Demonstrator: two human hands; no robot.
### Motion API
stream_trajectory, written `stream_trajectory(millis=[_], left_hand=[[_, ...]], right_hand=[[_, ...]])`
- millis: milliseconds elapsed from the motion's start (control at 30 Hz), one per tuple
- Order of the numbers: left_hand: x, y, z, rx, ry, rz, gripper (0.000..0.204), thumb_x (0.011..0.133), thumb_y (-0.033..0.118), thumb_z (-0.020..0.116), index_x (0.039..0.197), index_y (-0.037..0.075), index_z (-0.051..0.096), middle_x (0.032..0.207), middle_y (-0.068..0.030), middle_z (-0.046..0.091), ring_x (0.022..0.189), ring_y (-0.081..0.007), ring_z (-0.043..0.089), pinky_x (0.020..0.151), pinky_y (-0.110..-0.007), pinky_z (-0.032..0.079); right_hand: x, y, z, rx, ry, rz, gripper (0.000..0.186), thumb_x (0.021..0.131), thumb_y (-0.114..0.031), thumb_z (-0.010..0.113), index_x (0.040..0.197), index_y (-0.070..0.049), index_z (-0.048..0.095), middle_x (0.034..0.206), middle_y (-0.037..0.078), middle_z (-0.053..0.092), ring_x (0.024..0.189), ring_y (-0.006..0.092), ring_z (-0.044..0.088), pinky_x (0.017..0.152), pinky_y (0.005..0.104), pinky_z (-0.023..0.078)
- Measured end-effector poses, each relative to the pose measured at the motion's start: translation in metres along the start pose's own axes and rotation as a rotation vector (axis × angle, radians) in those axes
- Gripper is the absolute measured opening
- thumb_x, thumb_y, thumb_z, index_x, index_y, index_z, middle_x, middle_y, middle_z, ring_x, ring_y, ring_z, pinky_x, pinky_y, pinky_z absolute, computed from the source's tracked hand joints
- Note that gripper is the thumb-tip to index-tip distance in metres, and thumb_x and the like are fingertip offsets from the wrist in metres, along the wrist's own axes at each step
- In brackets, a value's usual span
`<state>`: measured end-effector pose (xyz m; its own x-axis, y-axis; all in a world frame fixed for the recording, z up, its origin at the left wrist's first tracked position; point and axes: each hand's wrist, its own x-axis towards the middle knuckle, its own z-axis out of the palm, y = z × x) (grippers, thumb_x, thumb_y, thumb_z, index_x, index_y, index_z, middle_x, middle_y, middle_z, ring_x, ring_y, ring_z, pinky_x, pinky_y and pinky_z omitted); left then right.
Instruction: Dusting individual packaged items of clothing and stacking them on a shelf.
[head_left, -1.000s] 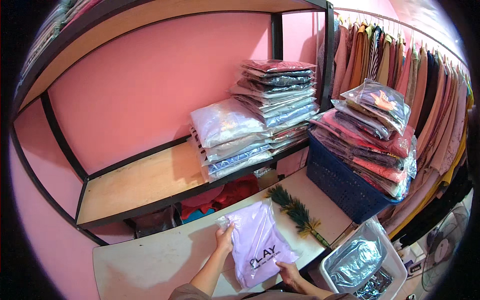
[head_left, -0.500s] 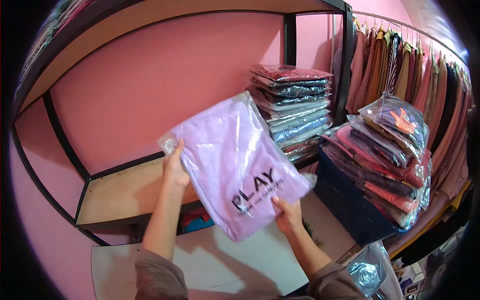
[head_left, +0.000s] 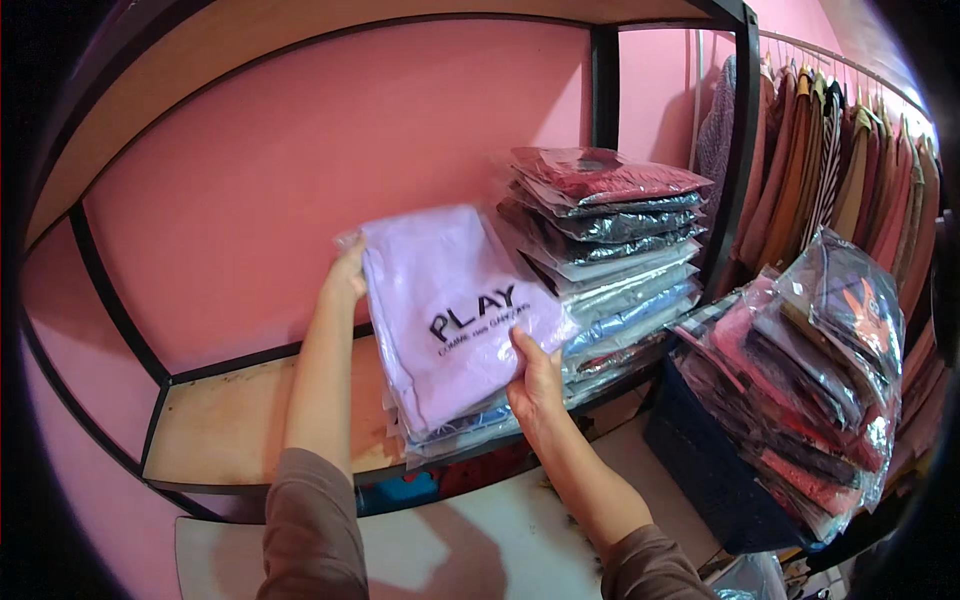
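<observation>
Left hand (head_left: 347, 272): fingers held top left corner of bagged lilac cloth (head_left: 425, 270). Right hand (head_left: 538, 382): fingers held right edge, thumb on top. Cloth was over short pile (head_left: 468, 428) on shelf (head_left: 230, 415), beside tall pile (head_left: 632, 245); couldn't tell if touching. I thought best: keep 2 sides level, line up edges, lower softly, pull fingers out last.

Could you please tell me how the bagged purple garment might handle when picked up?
The purple garment is probably rather floppy, being folded cloth. Its shiny plastic bag looks likely to be slippery. Its broad, flat shape seems unlikely to roll.
</observation>
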<state>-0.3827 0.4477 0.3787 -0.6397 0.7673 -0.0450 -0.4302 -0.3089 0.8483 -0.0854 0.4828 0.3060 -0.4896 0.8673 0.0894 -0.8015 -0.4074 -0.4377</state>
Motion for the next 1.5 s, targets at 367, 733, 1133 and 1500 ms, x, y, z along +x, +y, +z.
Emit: stream_trajectory(millis=[367, 733, 1133, 1500], left_hand=[[0.05, -0.041, -0.034, 0.278, 0.191, 0.016, 0.021, 0.082, 0.007, 0.049, 0.1, -0.002, 0.052, 0.094, -0.0151, 0.058, 0.082, -0.0244, 0.058, 0.072, -0.039, 0.05], [0.014, -0.015, -0.015, 0.132, 0.135, 0.195, 0.022, 0.083, 0.013, 0.052, 0.099, -0.002, 0.053, 0.094, -0.0145, 0.058, 0.083, -0.0242, 0.058, 0.072, -0.036, 0.05], [0.096, -0.08, -0.047, 0.401, 0.504, 0.316, 0.045, 0.079, 0.032, 0.058, 0.103, -0.005, 0.051, 0.096, -0.015, 0.058, 0.09, -0.0245, 0.054, 0.077, -0.039, 0.044], [0.034, -0.107, -0.104, 0.594, 0.264, 0.142, 0.045, 0.081, 0.039, 0.041, 0.083, -0.003, 0.057, 0.079, -0.0112, 0.058, 0.075, -0.0189, 0.053, 0.067, -0.034, 0.041]], right_hand=[[0.001, -0.017, -0.024, -0.511, -0.077, 0.269, 0.052, 0.071, -0.014, 0.067, 0.113, -0.009, 0.036, 0.103, 0.007, 0.05, 0.089, 0.0184, 0.053, 0.064, 0.0353, 0.048], [-0.008, 0.002, -0.012, -0.372, -0.042, 0.042, 0.055, 0.067, -0.006, 0.068, 0.111, -0.007, 0.035, 0.097, 0.006, 0.05, 0.076, 0.012, 0.051, 0.055, 0.023, 0.039], [0.017, 0.015, -0.017, -0.336, 0.04, -0.053, 0.049, 0.07, 0.0, 0.063, 0.107, -0.007, 0.032, 0.099, 0.009, 0.046, 0.076, 0.0147, 0.051, 0.058, 0.0263, 0.045], [-0.01, -0.012, 0.007, -1.21, -0.066, -1.007, 0.061, 0.067, -0.005, 0.064, 0.116, 0.0, 0.028, 0.112, 0.018, 0.034, 0.098, 0.0269, 0.041, 0.084, 0.0413, 0.03]])
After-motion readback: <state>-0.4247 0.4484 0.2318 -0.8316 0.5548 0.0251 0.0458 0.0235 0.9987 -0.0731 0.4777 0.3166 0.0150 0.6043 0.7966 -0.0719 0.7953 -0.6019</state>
